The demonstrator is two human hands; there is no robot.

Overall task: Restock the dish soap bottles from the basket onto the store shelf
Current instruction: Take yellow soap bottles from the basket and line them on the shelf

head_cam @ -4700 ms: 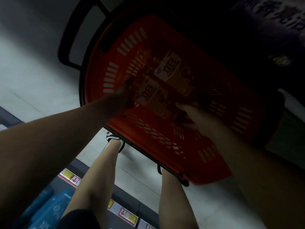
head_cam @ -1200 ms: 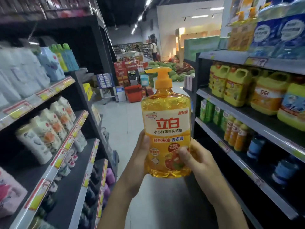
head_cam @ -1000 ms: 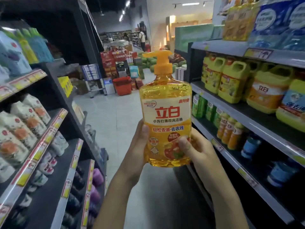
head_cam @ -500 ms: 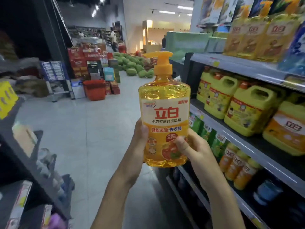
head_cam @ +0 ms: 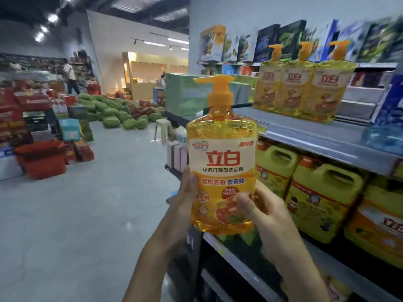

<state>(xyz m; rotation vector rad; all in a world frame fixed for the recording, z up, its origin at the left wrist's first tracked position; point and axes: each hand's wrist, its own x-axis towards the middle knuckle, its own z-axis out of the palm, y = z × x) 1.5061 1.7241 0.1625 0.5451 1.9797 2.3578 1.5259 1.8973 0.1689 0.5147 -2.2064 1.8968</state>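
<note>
An orange dish soap bottle [head_cam: 221, 153] with a pump top stands upright in front of me, label facing me. My left hand [head_cam: 184, 199] grips its lower left side and my right hand [head_cam: 259, 212] grips its lower right side, thumb across the label. Three matching dish soap bottles [head_cam: 302, 83] stand in a row on the grey upper shelf [head_cam: 305, 131] to the right, beyond the held bottle. The basket is out of view.
Yellow jugs [head_cam: 322, 197] fill the shelf below on the right. Boxes line the top shelf [head_cam: 283, 40]. The open aisle floor [head_cam: 87, 214] lies to the left, with red baskets [head_cam: 41, 158], a watermelon pile [head_cam: 117, 114] and a person [head_cam: 70, 77] far back.
The bottle came out of the red basket into both hands. Over the last second my view has turned right and up, so the upper shelf with three matching bottles came into sight.
</note>
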